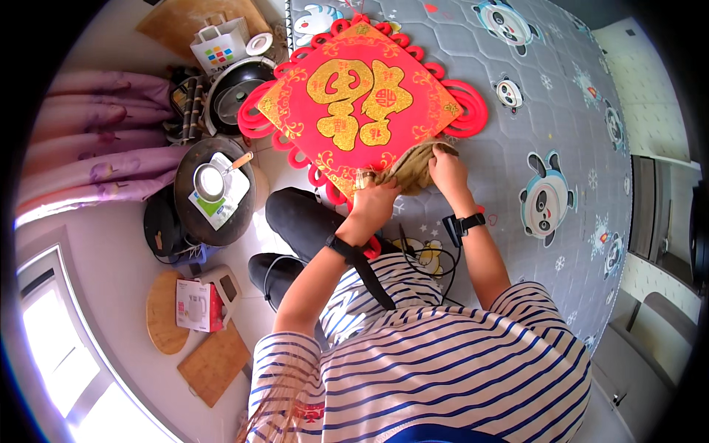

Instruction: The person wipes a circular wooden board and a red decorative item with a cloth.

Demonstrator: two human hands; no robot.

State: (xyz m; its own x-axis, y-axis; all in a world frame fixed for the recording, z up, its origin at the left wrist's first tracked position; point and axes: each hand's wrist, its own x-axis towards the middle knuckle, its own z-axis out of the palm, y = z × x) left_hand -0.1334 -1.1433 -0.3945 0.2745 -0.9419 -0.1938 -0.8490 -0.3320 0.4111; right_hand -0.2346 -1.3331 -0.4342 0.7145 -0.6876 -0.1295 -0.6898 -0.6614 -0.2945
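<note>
A red diamond-shaped hanging ornament (354,105) with gold glitter characters and red cord loops lies on a grey quilted bed cover (487,138). Over its near edge is a bunched olive-brown piece of fabric (412,169); its exact kind cannot be told. My left hand (376,199) grips the fabric's near-left end, close to the ornament's lower corner. At the fabric's right end, my right hand (447,169) pinches the edge between thumb and fingers. Both wrists wear black straps.
To the left, a dark round surface (185,216) holds a small wooden-handled pan (210,183). Beyond it are a large pan with a glass lid (235,102) and a white paper bag (221,44). A boxed appliance (196,304) stands near wooden boards. A black cable loops beside my lap.
</note>
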